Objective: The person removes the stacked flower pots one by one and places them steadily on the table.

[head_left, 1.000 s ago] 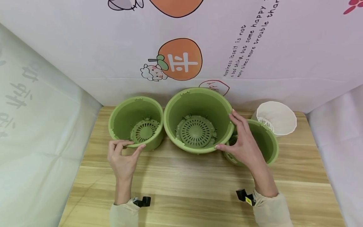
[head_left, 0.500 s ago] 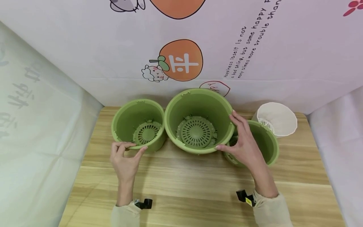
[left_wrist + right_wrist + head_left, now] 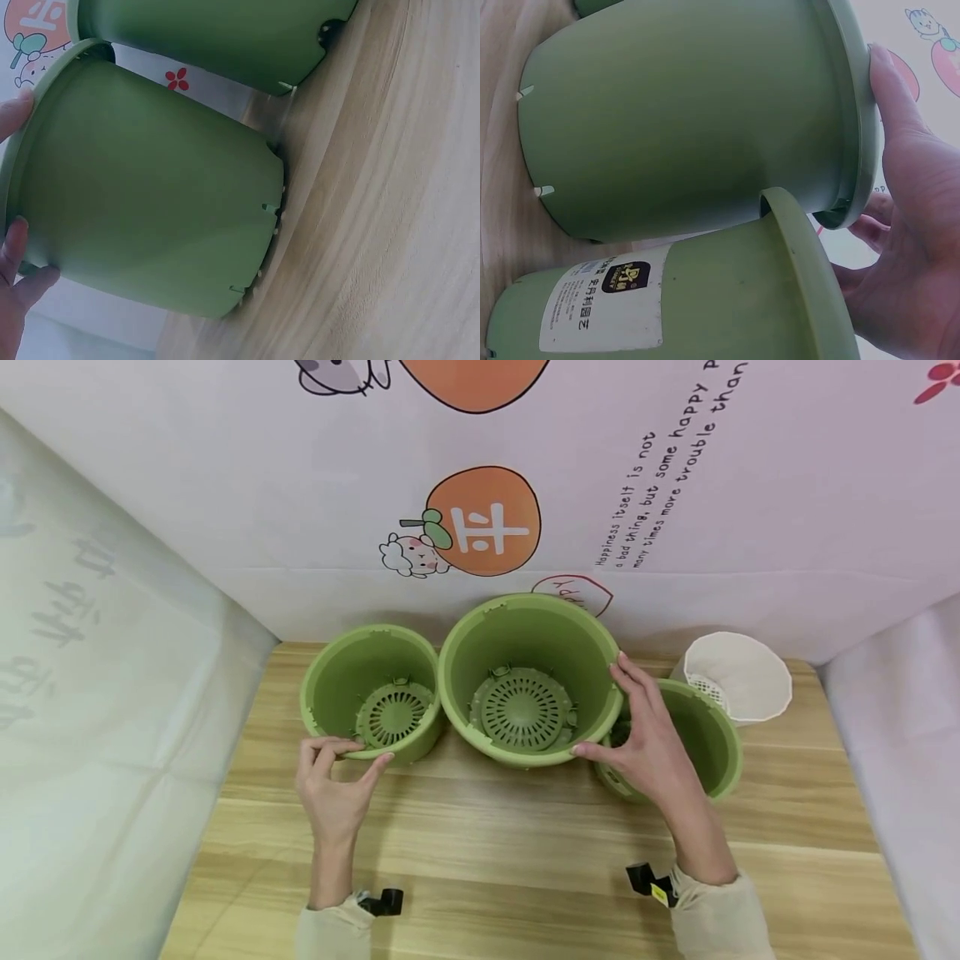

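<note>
Two green plastic flower pots with slotted bottoms stand side by side in the head view, their rims meeting. My left hand holds the near rim of the left, smaller flower pot, thumb and fingers spread along it. The larger middle flower pot has my right hand at its right front rim, the thumb in front and the fingers further back. Under that hand, partly hidden, is a third green flower pot; its white label shows in the right wrist view.
A white pot with a perforated bottom stands at the back right, behind the third green pot. The wooden table ends at a printed cloth behind the pots. More cloth hangs at both sides.
My left hand and the smaller pot have shifted slightly to the right and nearer to me. The right hand and the large pot stay nearly still; the head view has drifted a little.
</note>
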Tool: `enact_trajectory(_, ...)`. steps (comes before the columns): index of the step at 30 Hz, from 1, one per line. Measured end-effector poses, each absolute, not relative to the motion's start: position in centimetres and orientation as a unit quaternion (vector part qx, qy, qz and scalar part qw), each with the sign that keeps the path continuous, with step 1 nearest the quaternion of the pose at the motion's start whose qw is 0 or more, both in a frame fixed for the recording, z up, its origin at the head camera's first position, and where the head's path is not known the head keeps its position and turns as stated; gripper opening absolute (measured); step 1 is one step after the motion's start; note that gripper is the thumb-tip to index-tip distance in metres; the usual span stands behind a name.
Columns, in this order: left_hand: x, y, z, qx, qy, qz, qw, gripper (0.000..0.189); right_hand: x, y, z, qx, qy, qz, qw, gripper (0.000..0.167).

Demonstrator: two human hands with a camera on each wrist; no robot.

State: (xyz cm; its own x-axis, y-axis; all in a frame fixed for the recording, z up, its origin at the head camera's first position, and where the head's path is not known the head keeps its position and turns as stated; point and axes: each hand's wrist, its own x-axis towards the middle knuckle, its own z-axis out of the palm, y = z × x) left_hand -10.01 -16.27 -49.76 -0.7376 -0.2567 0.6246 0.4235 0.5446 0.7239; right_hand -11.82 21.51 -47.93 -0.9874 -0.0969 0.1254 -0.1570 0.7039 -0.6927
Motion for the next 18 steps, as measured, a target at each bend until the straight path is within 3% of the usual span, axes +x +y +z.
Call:
enact_trajectory(10,-9.7,-16.6,-50.5,-0.063,-0.801,-0.47,0.366,0.036,-12.0,21.5,-48.0,0.077,-0.922,0.376,0.046,0.115)
enact_trajectory(18,-10.3,-18.3,-53.7,-0.087,-0.822,-0.437,0.355,0.037,-11.8,21.7,-48.0,0.073,-0.922,0.378,0.041,0.115)
